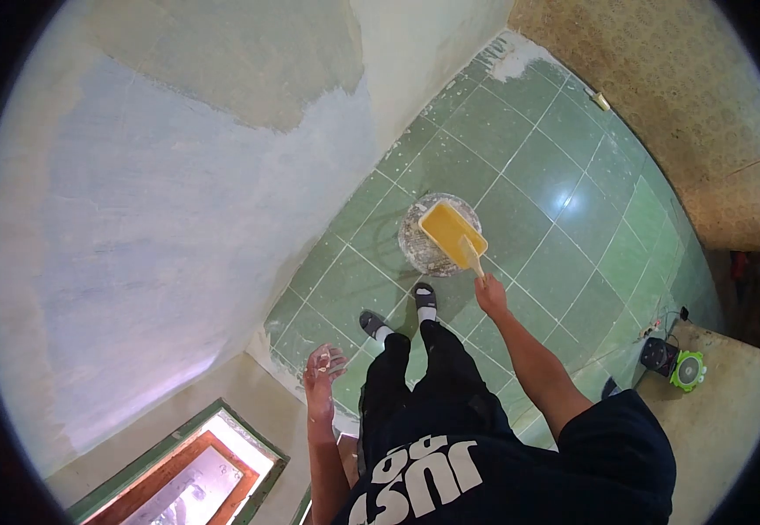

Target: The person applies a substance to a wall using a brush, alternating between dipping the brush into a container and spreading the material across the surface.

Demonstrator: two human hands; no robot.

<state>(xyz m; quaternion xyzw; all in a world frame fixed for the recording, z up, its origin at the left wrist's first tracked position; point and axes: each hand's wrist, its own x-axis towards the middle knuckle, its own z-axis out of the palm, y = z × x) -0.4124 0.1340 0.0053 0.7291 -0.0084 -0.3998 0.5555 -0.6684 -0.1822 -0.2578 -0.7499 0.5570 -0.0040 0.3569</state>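
My right hand (491,296) is closed around the handle of a putty knife (471,254), whose pale blade reaches into a yellow rectangular tray (439,220). The tray rests at a slant on a round stool top (414,243) spattered with white. Whatever is inside the tray is hard to make out. Off to the left, near the wall, my left hand (323,363) is raised with its fingers apart. White smears cover its palm and fingers, and it appears to hold nothing.
A partly skim-coated wall (223,175) rises on the left, above a green-framed window (214,472). Green floor tiles (520,210) carry white splashes. At right, a black device (658,356) and a green round fan-like item (688,371) sit by a pale surface (712,420).
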